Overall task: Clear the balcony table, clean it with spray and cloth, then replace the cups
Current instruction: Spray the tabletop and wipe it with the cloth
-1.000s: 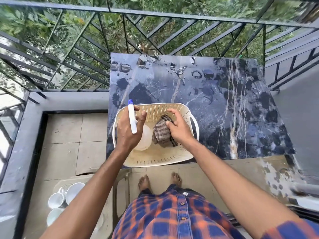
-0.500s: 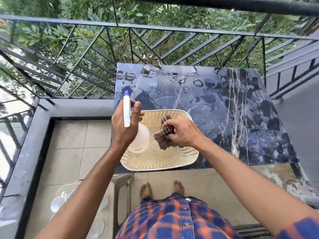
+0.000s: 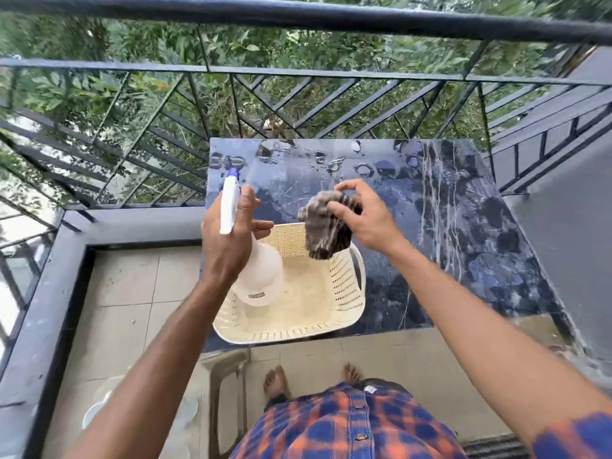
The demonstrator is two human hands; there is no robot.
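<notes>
My left hand (image 3: pixel 228 240) grips the neck of a white spray bottle (image 3: pixel 260 279) with a blue nozzle, held above the left side of a cream perforated basket (image 3: pixel 344 286). The basket sits on the near left part of the dark marble table (image 3: pixel 463 226). My right hand (image 3: pixel 364 217) pinches a striped brown cloth (image 3: pixel 323 230) that hangs over the basket's far rim. Wet rings and drops mark the table's far edge.
A black metal railing (image 3: pixel 298 94) runs behind and to the left of the table, with foliage beyond. A plastic chair (image 3: pixel 225 369) with white cups (image 3: pixel 96 409) stands at the lower left, blurred. My bare feet are on the tiled floor under the table's near edge.
Both hands have risen out of the basket, the left lifting the spray bottle and the right lifting the cloth clear of the basket's inside. The view has tilted up towards the railing.
</notes>
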